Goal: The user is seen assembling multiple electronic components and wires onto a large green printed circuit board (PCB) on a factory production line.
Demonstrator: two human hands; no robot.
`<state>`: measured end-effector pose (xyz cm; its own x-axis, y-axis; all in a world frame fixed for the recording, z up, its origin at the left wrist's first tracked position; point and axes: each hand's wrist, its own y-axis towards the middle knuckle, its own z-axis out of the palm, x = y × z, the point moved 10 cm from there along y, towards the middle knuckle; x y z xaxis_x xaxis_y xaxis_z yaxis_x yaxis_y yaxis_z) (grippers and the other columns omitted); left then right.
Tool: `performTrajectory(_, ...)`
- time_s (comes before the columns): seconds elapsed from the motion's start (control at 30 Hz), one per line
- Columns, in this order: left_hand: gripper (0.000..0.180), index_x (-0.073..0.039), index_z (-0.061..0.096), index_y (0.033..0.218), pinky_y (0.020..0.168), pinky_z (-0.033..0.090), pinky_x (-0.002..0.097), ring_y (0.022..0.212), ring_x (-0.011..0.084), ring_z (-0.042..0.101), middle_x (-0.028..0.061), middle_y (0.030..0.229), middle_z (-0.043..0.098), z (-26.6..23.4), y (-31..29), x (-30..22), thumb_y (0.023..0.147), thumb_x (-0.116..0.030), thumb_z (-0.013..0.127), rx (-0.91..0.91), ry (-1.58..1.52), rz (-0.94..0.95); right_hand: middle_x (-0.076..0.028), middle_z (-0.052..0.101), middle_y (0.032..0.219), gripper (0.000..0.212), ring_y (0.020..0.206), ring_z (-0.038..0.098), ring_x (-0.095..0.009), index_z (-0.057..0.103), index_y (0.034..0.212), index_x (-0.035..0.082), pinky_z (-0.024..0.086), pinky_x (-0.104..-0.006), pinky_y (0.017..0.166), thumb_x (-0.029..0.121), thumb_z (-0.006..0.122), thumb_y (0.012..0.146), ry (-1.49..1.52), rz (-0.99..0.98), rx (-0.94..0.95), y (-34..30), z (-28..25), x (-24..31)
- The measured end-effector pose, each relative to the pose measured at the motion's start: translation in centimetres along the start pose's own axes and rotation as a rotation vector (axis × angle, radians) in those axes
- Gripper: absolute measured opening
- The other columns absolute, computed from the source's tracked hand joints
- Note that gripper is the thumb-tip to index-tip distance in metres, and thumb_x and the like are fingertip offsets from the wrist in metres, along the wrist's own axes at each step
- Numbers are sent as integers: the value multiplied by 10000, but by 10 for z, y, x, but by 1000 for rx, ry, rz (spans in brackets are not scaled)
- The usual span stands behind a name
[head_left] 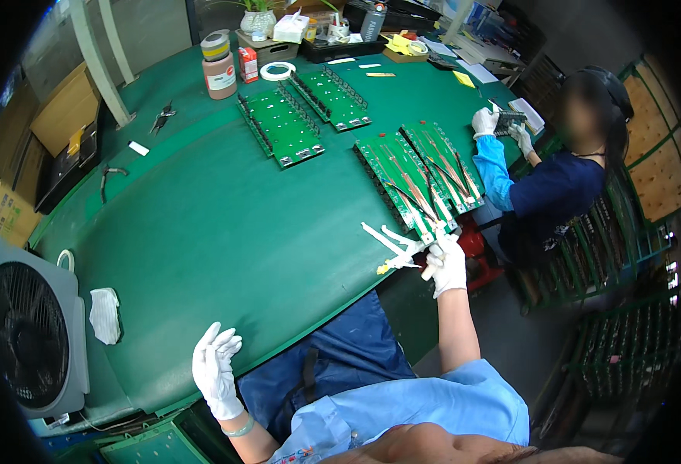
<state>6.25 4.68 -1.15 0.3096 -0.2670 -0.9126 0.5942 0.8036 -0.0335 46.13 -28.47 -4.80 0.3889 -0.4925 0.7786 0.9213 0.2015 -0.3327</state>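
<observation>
Two wired circuit boards point(402, 182) are lying near the desk's point(224, 232) edge, perhaps risking a fall if tugged. Right hand point(447, 267) is resting at their near end, fingers' hold unclear; left hand point(215, 367) is hanging half-open, empty.

The left head-worn fisheye looks down and forward from above the blue shirt point(425, 406), across the green counter point(201, 224). The left hand point(217, 373) and right hand point(449, 264) fall at near range; detail toward the dark, curved rim appears unreliable.
</observation>
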Motion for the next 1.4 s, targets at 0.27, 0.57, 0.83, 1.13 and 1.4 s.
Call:
performTrajectory(0.27, 329, 104, 465, 1231, 843, 514, 374, 919, 280, 641, 248, 1074, 616, 1, 3, 8, 956, -71, 422, 34, -40, -29, -96, 657, 991, 328, 830, 596, -108, 590, 1153, -17, 467, -235, 734, 64, 643, 839, -520, -686, -78, -52, 69, 47)
performTrajectory(0.57, 338, 101, 481, 1235, 868, 497, 378, 940, 287, 636, 260, 1095, 613, 3, 0, 4, 934, -48, 439, 64, 14, -41, -146, 620, 1013, 399, 851, 621, -314, 538, 1180, 37, 511, -367, 732, 223, 631, 839, -1437, -1199, 550, 24, 342, -91)
performTrajectory(0.83, 347, 100, 491, 1225, 865, 500, 376, 942, 280, 639, 243, 1093, 621, 16, 3, 7, 943, -102, 490, 97, 29, -41, -167, 654, 874, 300, 833, 620, -370, 631, 795, 51, 507, -434, 730, 285, 469, 892, -1616, -976, 275, 106, 371, -133)
performTrajectory(1.13, 417, 27, 427, 1330, 921, 468, 352, 1111, 254, 554, 187, 1282, 517, -61, 1, -45, 974, -189, 461, -397, 301, 183, -114, 604, 745, 109, 728, 615, -257, 646, 761, 113, 498, -356, 643, 173, 610, 845, -1531, -830, 1093, -108, 274, -153)
performTrajectory(1.4, 591, 43, 346, 1381, 700, 504, 245, 882, 157, 631, 170, 1225, 575, -89, 11, -39, 919, -251, 568, -215, 86, -223, -62, 618, 771, 303, 665, 602, -214, 690, 1042, 177, 496, -303, 579, 81, 637, 760, -1309, -1009, 1275, -179, 246, -119)
